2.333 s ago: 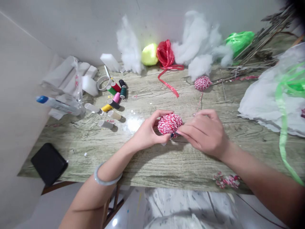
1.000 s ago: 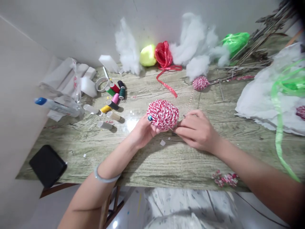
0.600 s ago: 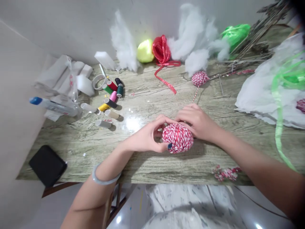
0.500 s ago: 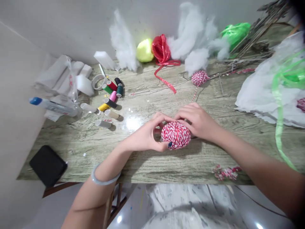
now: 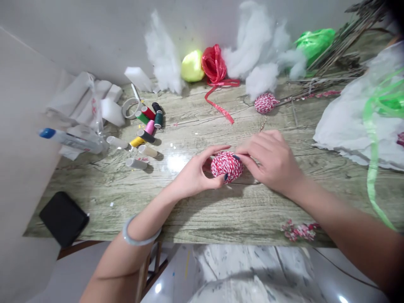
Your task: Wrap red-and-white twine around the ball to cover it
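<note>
Frame centre: 1 red-and-white twisted-cord ball (image 5: 226, 166), left hand (image 5: 197, 174) curled round it; right hand (image 5: 272, 160) bent alongside, hold unclear. I'd favour even tension.

Min. 2 red/wht yarn balls (image 5: 226, 167), approx. 10 thread spools (image 5: 150, 127), 1 tape roll (image 5: 124, 110)

On the table (image 5: 176, 216) we see a black case (image 5: 64, 219) at the near left, thread spools (image 5: 149, 127) beside a tape roll (image 5: 124, 110), and, along the wall (image 5: 104, 33), a yellow bundle (image 5: 192, 67) beside a red ribbon coil (image 5: 214, 65), white stuffing (image 5: 163, 57) flanking both, and dry twigs (image 5: 345, 44).
</note>
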Available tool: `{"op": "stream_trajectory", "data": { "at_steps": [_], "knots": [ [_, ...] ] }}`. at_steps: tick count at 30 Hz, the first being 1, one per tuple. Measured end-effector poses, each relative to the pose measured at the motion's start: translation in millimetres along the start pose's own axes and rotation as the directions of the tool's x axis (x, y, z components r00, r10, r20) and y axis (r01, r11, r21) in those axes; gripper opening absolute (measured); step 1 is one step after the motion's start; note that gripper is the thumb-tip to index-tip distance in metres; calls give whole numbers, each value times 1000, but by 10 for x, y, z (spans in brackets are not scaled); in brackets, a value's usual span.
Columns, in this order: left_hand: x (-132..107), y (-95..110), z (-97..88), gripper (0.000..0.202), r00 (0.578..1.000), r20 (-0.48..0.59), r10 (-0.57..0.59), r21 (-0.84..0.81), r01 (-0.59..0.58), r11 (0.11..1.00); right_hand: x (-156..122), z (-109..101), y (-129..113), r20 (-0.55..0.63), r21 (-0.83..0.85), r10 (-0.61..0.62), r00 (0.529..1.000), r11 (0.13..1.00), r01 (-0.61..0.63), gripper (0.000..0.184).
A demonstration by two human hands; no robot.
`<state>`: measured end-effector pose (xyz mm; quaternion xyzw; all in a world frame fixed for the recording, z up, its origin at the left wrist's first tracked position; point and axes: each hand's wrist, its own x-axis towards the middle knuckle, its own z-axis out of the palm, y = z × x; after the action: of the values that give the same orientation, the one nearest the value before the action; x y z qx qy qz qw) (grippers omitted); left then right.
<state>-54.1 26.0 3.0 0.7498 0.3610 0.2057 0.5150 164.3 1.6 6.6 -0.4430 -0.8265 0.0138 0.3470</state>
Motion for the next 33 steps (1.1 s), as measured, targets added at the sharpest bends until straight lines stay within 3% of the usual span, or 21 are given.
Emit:
{"op": "stream_trajectory", "data": {
  "at_steps": [8, 15, 28, 33],
  "knots": [
    [-3, 10, 16, 58, 992, -129, -6, 17, 8, 1000, -21, -58, -43, -52, -221, -235, 971, 951, 218, 12],
    [5, 27, 14, 56, 982, -186, -14, 89, 31, 996, -23, -75, -75, -26, -287, -305, 952, 915, 285, 14],
    [35, -77, 17, 50, 958, -281, -52, -139, 12, 990, -34, -46, -64, 3, -265, -382, 924, 891, 369, 18],
    [64, -128, 26, 49, 927, -292, -234, -377, 113, 919, -29, -14, -72, 18, -238, -379, 925, 897, 372, 16]
  ]
}}
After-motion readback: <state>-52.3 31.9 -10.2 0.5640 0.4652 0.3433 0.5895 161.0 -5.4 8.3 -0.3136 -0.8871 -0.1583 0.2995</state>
